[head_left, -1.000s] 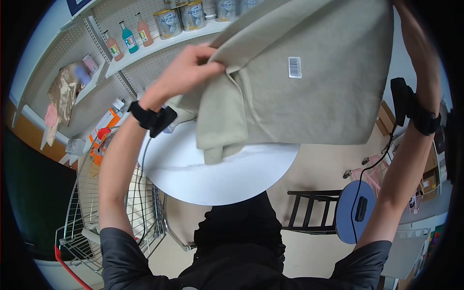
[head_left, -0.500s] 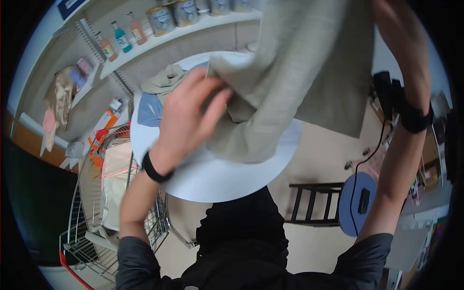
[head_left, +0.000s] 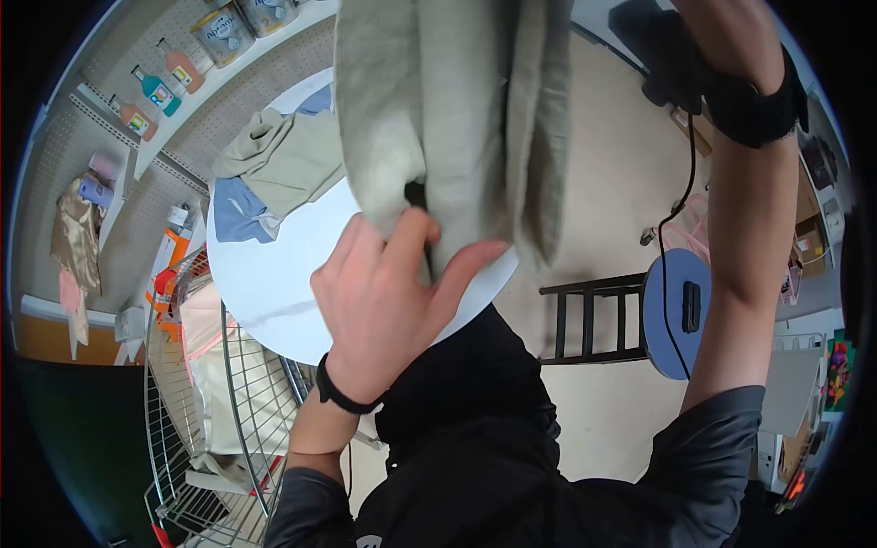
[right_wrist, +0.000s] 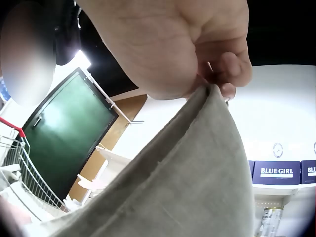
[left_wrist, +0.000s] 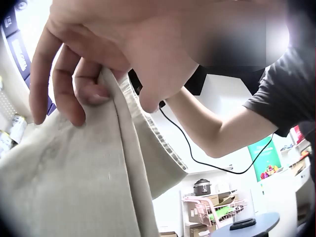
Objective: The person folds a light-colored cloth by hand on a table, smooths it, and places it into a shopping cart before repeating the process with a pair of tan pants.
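A large grey-green cloth (head_left: 466,100) hangs in long folds above the near part of a round white table (head_left: 283,292). My right hand (right_wrist: 173,49) pinches its upper edge at a corner, shown in the right wrist view; the head view cuts that hand off at the top. Lower down, my left hand (head_left: 384,283) holds a fold of the cloth with bent fingers, its thumb spread to the right. In the left wrist view, the cloth (left_wrist: 74,168) rises to a peak at the fingers, and a stitched seam runs beside the thumb.
On the table's far left lie a folded grey-green cloth (head_left: 292,155) and a blue cloth (head_left: 242,210). A wire shopping cart (head_left: 233,384) with fabric inside stands left. A blue-topped stool (head_left: 671,274) is at right. Shelves hold bottles (head_left: 155,89) and cans (head_left: 222,35).
The cloth has gone from spread wide to narrow hanging folds, shifting left. My left hand left its upper left edge and came lower, onto another fold. The folded cloths have come into view.
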Available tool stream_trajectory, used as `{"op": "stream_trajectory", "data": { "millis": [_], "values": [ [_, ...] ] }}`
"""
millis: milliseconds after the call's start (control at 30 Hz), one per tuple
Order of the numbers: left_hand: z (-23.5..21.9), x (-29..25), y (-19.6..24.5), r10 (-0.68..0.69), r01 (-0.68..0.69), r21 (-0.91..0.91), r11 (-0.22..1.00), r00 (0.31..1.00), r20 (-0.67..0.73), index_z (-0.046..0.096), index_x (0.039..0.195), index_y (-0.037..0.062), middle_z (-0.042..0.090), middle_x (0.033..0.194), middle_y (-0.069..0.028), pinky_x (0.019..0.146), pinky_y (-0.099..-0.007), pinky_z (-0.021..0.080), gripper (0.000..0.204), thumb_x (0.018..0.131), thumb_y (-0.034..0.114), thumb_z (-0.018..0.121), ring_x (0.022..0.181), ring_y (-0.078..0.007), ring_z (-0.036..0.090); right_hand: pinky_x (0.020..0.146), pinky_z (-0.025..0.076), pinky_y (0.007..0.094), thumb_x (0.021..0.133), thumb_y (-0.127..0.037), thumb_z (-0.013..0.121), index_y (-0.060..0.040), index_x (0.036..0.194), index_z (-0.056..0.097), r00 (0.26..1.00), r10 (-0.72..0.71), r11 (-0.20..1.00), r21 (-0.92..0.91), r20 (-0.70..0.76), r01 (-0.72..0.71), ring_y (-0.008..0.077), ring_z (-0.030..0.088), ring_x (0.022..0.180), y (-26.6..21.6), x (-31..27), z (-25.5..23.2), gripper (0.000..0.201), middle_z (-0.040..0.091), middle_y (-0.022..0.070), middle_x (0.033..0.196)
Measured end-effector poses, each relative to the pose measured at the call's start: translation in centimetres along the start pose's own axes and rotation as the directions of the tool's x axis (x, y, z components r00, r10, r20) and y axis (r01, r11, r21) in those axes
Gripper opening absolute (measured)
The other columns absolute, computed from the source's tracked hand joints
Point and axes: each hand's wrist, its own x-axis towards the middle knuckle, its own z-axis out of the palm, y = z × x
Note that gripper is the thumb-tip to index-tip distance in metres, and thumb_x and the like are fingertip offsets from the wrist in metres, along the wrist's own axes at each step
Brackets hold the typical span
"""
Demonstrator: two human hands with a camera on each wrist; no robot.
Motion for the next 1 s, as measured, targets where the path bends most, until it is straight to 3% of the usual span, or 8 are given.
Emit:
{"op": "stream_trajectory", "data": {
  "millis": [100, 133, 233, 333, 433, 533, 733, 1000],
  "values": [
    [1.8, 2.3, 0.0, -0.106, 0.083, 0.185, 0.979, 0.987, 0.118, 0.061, 0.067, 0.0081, 0.053, 0.056, -0.0075, 0.046, -0.0389, 0.039, 0.055, 0.082, 0.057, 0.081, 0.047, -0.0286, 0.054, 0.071, 0.049, 0.0373, 0.1, 0.0, 0.056, 0.0032, 0.096, 0.065, 1.0, 0.003, 1.0, 0.022, 0.004, -0.003, 0.0239, 0.062, 0.076, -0.1, -0.2, 0.0, 0.01, 0.066, 0.0142, 0.081],
    [2.2, 3.5, -0.5, -0.139, 0.101, 0.241, 0.965, 0.98, 0.144, 0.069, 0.07, 0.004, 0.058, 0.053, -0.0171, 0.052, -0.0425, 0.043, 0.058, 0.092, 0.057, 0.071, 0.055, -0.034, 0.064, 0.071, 0.049, 0.0373, 0.1, 0.0, 0.056, 0.0032, 0.096, 0.065, 1.0, 0.004, 1.0, 0.03, 0.002, -0.004, 0.0239, 0.062, 0.076, 0.0, -0.2, 0.0, 0.01, 0.066, 0.0142, 0.081],
    [2.7, 5.5, -3.2, -0.178, 0.159, 0.118, 0.98, 0.969, 0.173, 0.068, 0.072, 0.0013, 0.059, 0.058, -0.0204, 0.055, -0.0462, 0.044, 0.06, 0.099, 0.055, 0.06, 0.059, -0.0389, 0.064, 0.072, 0.049, 0.0373, 0.1, 0.0, 0.055, 0.0033, 0.096, 0.065, 1.0, 0.006, 0.999, 0.051, -0.002, -0.006, 0.024, 0.062, 0.077, 0.2, -0.2, -0.2, 0.011, 0.066, 0.0143, 0.082],
    [3.1, 5.8, -5.6, -0.091, 0.091, 0.035, 0.995, 0.996, -0.014, 0.07, 0.073, 0.0047, 0.061, 0.059, -0.0217, 0.051, -0.05, 0.044, 0.056, 0.099, 0.053, 0.061, 0.056, -0.0421, 0.061, 0.072, 0.049, 0.0372, 0.1, 0.0, 0.054, 0.0034, 0.096, 0.065, 1.0, 0.016, 0.996, 0.086, -0.013, -0.015, 0.0242, 0.063, 0.077, 0.9, -0.1, -0.4, 0.012, 0.066, 0.0144, 0.082],
    [3.1, 6.5, -6.0, -0.13, 0.129, -0.064, 0.99, 0.992, -0.011, 0.073, 0.077, 0.0066, 0.061, 0.059, -0.0214, 0.052, -0.0488, 0.045, 0.051, 0.099, 0.051, 0.061, 0.058, -0.0418, 0.062, 0.073, 0.049, 0.0372, 0.101, 0.0, 0.054, 0.0036, 0.096, 0.065, 0.999, 0.018, 0.992, 0.126, -0.03, -0.014, 0.0243, 0.063, 0.078, 1.3, 0.1, -0.6, 0.013, 0.066, 0.0144, 0.083],
    [3.3, 6.1, -4.6, -0.052, 0.053, 0.129, 0.99, 0.999, -0.011, 0.076, 0.084, 0.0085, 0.063, 0.06, -0.0181, 0.056, -0.0454, 0.048, 0.041, 0.09, 0.048, 0.069, 0.06, -0.0365, 0.065, 0.073, 0.049, 0.0372, 0.101, 0.0, 0.053, 0.0037, 0.096, 0.065, 1.0, 0.002, 0.985, 0.17, -0.023, 0.002, 0.0244, 0.063, 0.078, 1.0, 0.4, 0.0, 0.014, 0.066, 0.0145, 0.083],
    [4.0, 5.7, -2.5, -0.12, 0.063, 0.256, 0.965, 0.97, 0.213, 0.072, 0.08, 0.0017, 0.061, 0.055, -0.016, 0.051, -0.0449, 0.048, 0.058, 0.078, 0.059, 0.08, 0.056, -0.0349, 0.065, 0.074, 0.049, 0.0371, 0.102, 0.0, 0.051, 0.0039, 0.095, 0.064, 0.999, -0.05, 0.946, 0.32, 0.004, 0.046, 0.0247, 0.063, 0.079, 0.2, 1.1, 1.6, 0.015, 0.067, 0.0146, 0.084],
    [3.9, 3.2, -3.8, 0.013, -0.045, 0.299, 0.953, 0.994, 0.107, 0.067, 0.077, 0.0033, 0.064, 0.067, -0.0132, 0.049, -0.0436, 0.051, 0.027, 0.081, 0.03, 0.07, 0.063, -0.0302, 0.067, 0.076, 0.049, 0.035, 0.104, 0.0, 0.048, 0.0032, 0.094, 0.063, 0.995, 0.03, 0.956, 0.288, 0.093, -0.056, 0.0227, 0.061, 0.08, 1.5, 0.5, 0.8, 0.018, 0.065, 0.0131, 0.085]
  ]
}}
